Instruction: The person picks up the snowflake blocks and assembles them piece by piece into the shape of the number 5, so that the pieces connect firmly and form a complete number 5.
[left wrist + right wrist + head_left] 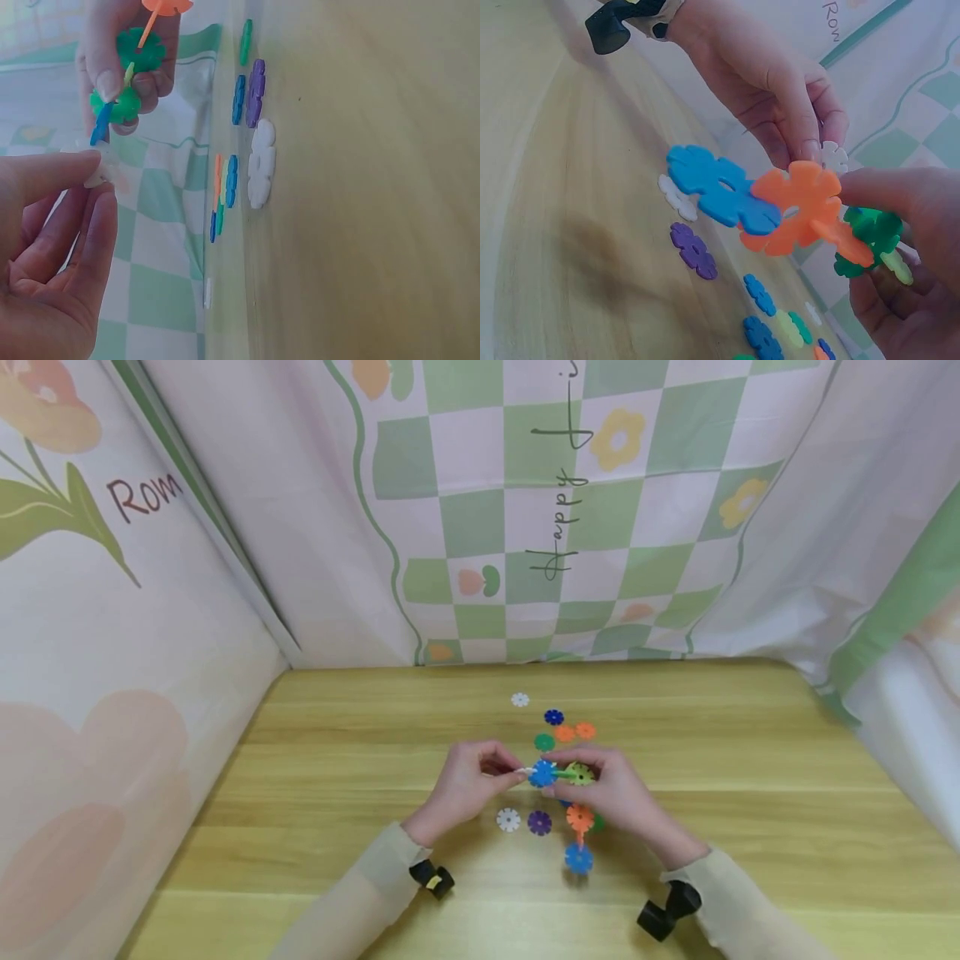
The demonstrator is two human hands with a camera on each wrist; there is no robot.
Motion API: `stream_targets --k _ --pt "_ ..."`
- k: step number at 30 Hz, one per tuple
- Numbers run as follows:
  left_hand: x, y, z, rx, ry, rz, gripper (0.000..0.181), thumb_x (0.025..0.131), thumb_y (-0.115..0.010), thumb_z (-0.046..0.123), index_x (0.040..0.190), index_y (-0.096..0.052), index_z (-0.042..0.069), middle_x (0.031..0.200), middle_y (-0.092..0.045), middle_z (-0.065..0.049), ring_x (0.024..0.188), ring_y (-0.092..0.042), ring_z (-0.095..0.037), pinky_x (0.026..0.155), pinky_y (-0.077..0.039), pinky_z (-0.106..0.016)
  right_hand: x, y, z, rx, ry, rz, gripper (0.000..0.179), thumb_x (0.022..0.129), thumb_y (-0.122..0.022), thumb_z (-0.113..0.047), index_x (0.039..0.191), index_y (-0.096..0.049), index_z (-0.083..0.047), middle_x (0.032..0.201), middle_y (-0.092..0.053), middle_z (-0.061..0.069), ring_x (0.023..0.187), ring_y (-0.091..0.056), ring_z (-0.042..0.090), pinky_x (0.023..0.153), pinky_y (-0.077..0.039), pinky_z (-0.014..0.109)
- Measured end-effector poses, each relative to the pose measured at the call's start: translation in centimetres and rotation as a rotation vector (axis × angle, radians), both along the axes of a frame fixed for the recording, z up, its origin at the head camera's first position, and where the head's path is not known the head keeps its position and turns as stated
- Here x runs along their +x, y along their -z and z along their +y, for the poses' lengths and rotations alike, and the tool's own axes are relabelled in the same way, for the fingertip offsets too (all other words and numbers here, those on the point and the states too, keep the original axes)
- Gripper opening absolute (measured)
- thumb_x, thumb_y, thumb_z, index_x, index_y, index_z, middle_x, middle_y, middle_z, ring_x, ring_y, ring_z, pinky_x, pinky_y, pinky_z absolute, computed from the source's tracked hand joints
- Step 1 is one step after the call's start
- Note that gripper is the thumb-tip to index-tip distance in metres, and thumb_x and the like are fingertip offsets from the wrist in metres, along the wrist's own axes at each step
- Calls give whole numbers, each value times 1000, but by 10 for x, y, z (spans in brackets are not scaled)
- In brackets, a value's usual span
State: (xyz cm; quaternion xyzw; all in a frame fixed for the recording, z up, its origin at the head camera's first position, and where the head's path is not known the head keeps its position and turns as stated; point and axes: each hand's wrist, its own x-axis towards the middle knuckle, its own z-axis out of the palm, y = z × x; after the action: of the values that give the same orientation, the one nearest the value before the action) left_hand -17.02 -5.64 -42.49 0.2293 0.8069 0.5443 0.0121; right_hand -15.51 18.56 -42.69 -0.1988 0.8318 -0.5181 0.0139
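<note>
nearest, the linked chain (580, 817) points a blue end at the wearer; left of the chain lie a purple disc (539, 823) and a white disc (508, 820). farther along, the chain bends leftward, grasped by the right hand (617, 787). at its left tip, the left hand (471, 783) pinches a pale disc (835, 156); whether they're joined, i cannot tell. beyond the chain lie green (544, 742), orange (585, 730) and dark blue discs (553, 717), blocking neither hand.

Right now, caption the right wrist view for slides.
Left fingers pinch a white flower piece; right fingers hold a colorful chain.

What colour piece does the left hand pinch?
White piece, showing best in the right wrist view.
</note>
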Motion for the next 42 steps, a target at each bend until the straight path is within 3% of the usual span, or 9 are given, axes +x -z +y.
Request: stream_targets --k 3,10,13,21,32,38,42 --pt "-1 0 -1 3 6 -3 8 89 -81 8 91 -75 14 85 -71 9 77 -68 -10 72 -59 -28 0 0 0 20 -1 20 42 84 -87 -25 122 -74 -12 116 -69 -3 104 -62 23 79 -56 35" --pt "0 0 -2 2 61 12 6 89 -79 6 89 -74 9 85 -71 8 78 -68 -9 74 -58 -28 -1 -3 1 102 -11 93 35 82 -88 -25 115 -77 -21 113 -71 -7 106 -65 19 97 -48 59" --pt "0 1 -2 -1 82 16 5 90 -78 4 89 -74 7 85 -71 6 79 -67 -8 75 -58 -28 -1 -4 2 118 -41 105 34 82 -88 -22 114 -77 -20 109 -72 -9 104 -66 17 97 -49 58" --pt "1 3 1 17 123 4 12 88 -79 -1 86 -74 10 83 -71 5 76 -68 -10 72 -59 -29 -2 -4 4 121 -130 131 35 82 -88 -19 114 -77 -14 106 -74 -12 101 -68 12 95 -53 42" --pt "1 0 1 -3 92 -20 7 90 -79 5 90 -74 11 85 -70 8 79 -68 -9 74 -58 -28 -3 -2 4 114 -80 89 35 82 -88 -20 115 -76 -18 105 -72 -12 103 -66 13 96 -51 48" --pt "-1 1 -7 34 74 -53 19 86 -83 8 103 -73 8 97 -72 0 87 -69 -12 80 -58 -29 -3 -2 6 119 -48 59 36 81 -88 -19 115 -76 -20 106 -72 -11 102 -65 15 96 -51 50" --pt "-4 7 -14 14 75 -68 27 84 -85 6 108 -72 4 101 -72 -6 88 -69 -14 81 -57 -29 -3 -2 9 117 -21 32 36 82 -88 -20 116 -76 -20 108 -72 -9 104 -65 17 98 -49 54"
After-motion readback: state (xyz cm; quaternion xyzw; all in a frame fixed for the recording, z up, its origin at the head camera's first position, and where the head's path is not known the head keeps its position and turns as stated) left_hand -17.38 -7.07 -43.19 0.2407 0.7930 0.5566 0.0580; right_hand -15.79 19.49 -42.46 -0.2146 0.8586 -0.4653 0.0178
